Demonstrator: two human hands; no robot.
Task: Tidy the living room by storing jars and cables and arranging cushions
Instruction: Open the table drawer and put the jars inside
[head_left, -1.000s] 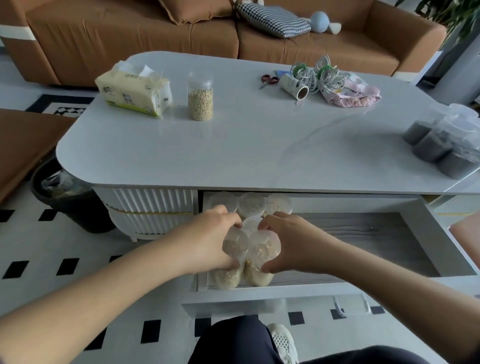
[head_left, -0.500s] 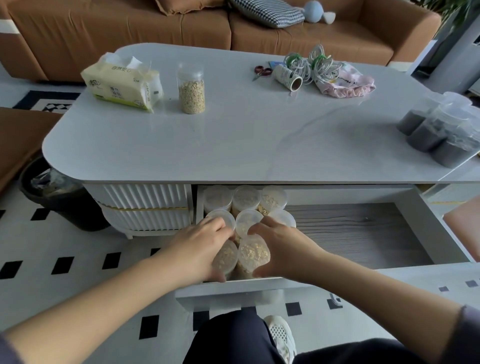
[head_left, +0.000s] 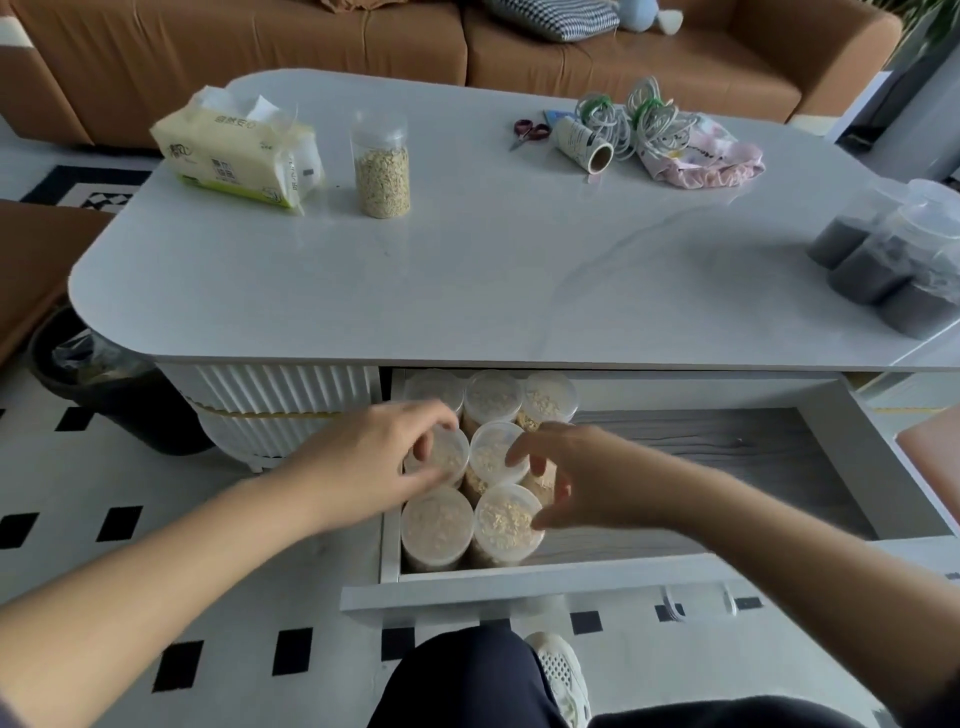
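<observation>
Several clear oat jars stand packed upright in the left end of the open drawer under the coffee table. My left hand hovers over the left jars, fingers relaxed, fingertips by a lid. Over the two front jars my right hand hangs open, holding nothing. One more oat jar stands on the tabletop. Three dark-filled jars sit at the table's right edge. Coiled cables lie at the back right. A checked cushion lies on the sofa.
A tissue pack, scissors, a paper roll and a pink bag lie on the table. A black bin stands left of it. The drawer's right part shows bare wood. My knee and shoe are below the drawer front.
Both hands have let go of the two front jars, which now stand in the drawer. The hands have lifted and spread open above the jars.
</observation>
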